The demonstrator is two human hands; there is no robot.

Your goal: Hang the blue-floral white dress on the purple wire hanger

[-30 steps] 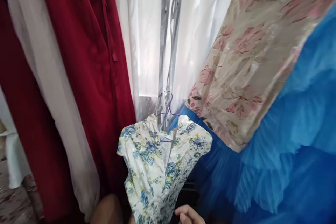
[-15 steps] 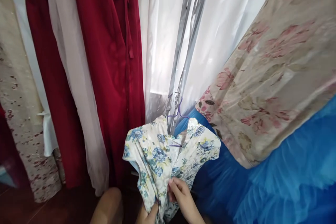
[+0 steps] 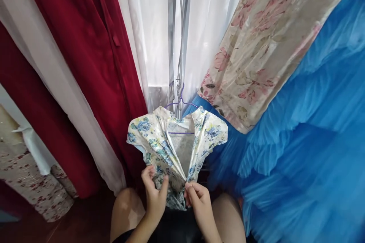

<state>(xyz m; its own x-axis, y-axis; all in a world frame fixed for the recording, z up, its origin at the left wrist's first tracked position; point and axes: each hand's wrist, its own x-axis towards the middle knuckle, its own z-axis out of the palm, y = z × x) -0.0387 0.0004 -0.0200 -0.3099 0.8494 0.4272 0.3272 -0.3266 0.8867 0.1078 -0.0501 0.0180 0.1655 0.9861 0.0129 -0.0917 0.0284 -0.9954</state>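
Observation:
A cream dress (image 3: 162, 148) with blue flowers hangs on a purple wire hanger (image 3: 181, 100), its neck parted in a deep V. At the bottom of that V my right hand (image 3: 198, 196) pinches the fabric edges between thumb and fingers. Whether a zip pull or another small fastener sits in the pinch is too small to tell. My left hand (image 3: 155, 190) is by the left side of the bodice, thumb and fingers apart, fingertips at or close to the cloth. The dress's lower part drops out of sight between my knees.
Silvery metal bars (image 3: 178, 26) rise behind the hanger, with white cloth (image 3: 155, 38) around them. Long red (image 3: 94, 57) and pale garments hang on the left. A beige floral garment (image 3: 256, 53) and a ruffled blue tulle skirt (image 3: 302, 152) fill the right.
The dress's neck has opened into a wide V. My left hand has let go of the lower fabric and risen beside the bodice. The view has shifted right.

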